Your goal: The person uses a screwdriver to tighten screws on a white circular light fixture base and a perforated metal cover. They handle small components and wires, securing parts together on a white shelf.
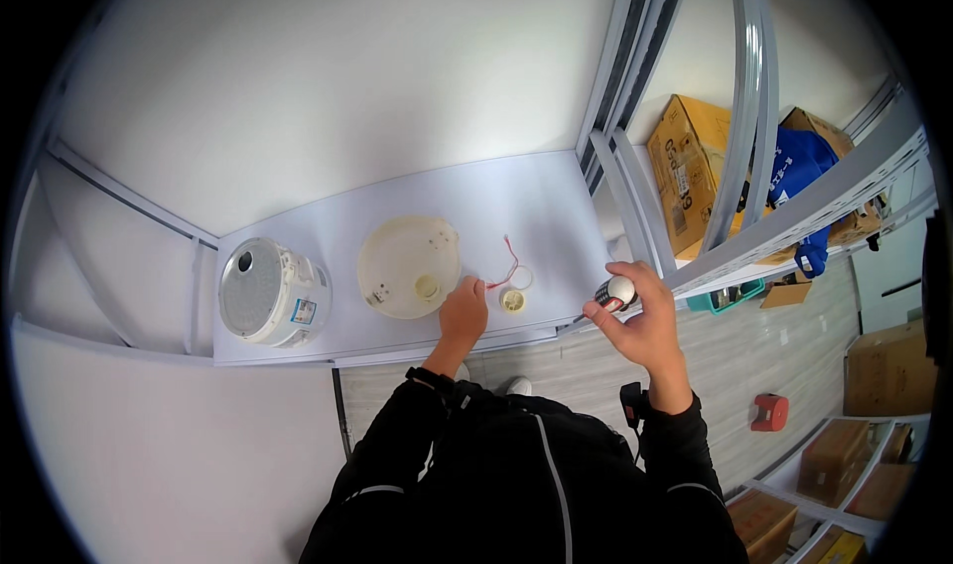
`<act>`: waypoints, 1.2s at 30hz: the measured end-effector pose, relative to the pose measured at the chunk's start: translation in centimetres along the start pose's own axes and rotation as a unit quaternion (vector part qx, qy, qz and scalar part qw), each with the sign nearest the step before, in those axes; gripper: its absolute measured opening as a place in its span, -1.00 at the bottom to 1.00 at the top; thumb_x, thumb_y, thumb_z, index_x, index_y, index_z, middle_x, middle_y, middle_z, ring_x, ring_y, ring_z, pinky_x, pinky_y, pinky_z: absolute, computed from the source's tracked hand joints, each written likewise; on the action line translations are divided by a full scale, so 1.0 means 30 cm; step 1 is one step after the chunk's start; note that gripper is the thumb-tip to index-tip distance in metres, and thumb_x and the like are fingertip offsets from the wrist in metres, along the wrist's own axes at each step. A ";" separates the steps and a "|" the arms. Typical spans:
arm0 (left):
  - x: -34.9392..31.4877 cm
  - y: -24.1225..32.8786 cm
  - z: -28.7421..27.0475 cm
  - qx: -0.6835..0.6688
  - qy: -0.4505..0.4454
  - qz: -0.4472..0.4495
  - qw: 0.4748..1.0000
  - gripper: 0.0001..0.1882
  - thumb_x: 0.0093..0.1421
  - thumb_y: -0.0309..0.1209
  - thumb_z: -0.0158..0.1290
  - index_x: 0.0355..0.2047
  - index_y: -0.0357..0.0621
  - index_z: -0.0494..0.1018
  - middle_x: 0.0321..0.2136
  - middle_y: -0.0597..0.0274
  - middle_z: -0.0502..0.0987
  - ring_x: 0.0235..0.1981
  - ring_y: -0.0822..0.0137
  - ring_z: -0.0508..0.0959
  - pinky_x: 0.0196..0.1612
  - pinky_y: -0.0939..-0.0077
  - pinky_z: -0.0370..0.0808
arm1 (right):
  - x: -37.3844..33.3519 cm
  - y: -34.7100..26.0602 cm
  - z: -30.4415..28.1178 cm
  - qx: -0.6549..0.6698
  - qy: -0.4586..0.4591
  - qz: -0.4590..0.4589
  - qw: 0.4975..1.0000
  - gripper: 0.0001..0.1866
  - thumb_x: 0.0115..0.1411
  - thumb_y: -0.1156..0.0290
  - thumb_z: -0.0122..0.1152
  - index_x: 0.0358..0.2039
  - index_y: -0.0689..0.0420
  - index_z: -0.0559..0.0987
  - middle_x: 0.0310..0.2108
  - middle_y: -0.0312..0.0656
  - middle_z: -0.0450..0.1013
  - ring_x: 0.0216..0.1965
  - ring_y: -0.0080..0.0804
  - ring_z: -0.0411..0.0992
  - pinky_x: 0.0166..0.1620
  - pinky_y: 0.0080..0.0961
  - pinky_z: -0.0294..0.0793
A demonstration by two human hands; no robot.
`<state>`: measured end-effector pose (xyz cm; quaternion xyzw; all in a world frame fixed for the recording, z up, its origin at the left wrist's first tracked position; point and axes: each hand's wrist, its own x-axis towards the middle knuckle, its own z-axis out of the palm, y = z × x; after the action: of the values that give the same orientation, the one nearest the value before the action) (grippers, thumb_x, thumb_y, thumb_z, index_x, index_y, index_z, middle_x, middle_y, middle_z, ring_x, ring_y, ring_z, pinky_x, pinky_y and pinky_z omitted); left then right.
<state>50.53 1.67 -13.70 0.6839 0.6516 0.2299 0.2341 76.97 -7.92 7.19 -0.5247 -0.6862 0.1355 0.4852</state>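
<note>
My right hand (649, 324) is raised past the table's right front corner. Its thumb and fingers grip a small cylinder (617, 294) with a white rounded end and a dark, red-edged side. My left hand (464, 311) is closed, low over the table beside a shallow round cream dish (397, 256). Whatever its fingers may hold is hidden. A thin red-and-white wire (513, 259) ends close to those fingertips. Joined to the wire is a small round cream socket-like piece (513, 300). Inside the dish sits a similar cream piece (427, 287).
A white drum-shaped appliance (270, 291) stands at the left of the white table (556, 207). Metal shelving (635, 202) rises on the right, with a yellow carton (690, 172) and blue cloth (802, 167). On the floor are a red stool (769, 412) and a teal crate (725, 298).
</note>
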 end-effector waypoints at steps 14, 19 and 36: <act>-0.070 0.269 -0.293 -0.310 -0.153 0.160 0.924 -0.84 0.43 -0.39 0.18 -0.12 -0.21 0.52 -0.66 0.33 0.29 -0.61 0.52 0.19 -0.48 0.51 0.18 | -0.025 0.041 0.029 0.236 0.158 0.015 0.959 -0.39 0.33 0.50 0.36 0.31 0.24 0.31 -0.06 -0.12 0.45 -0.08 -0.35 0.51 0.03 -0.39 0.51; -0.115 0.314 -0.357 -0.263 -0.120 0.187 0.939 -0.89 0.42 -0.41 0.18 -0.15 -0.18 0.52 -0.72 0.39 0.24 -0.67 0.52 0.18 -0.50 0.50 0.18 | -0.005 -0.013 0.050 0.353 0.079 0.084 0.928 -0.52 0.25 0.64 0.27 0.17 0.18 0.41 -0.13 -0.16 0.37 -0.10 -0.38 0.48 -0.07 -0.39 0.51; -0.275 0.088 -0.632 -0.385 -0.083 0.085 0.915 -0.87 0.44 -0.45 0.15 -0.12 -0.26 0.60 -0.49 0.42 0.60 -0.50 0.68 0.40 -0.41 0.67 0.35 | 0.042 -0.285 0.460 0.258 -0.108 -0.093 0.956 -0.69 0.07 0.66 0.52 -0.21 0.12 0.62 -0.27 -0.11 0.64 -0.24 -0.15 0.66 -0.19 -0.38 0.60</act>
<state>40.47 -6.29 2.73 0.6107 0.4301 0.4244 0.5117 60.82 -5.92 7.00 -0.2980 -0.7222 0.3181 0.5370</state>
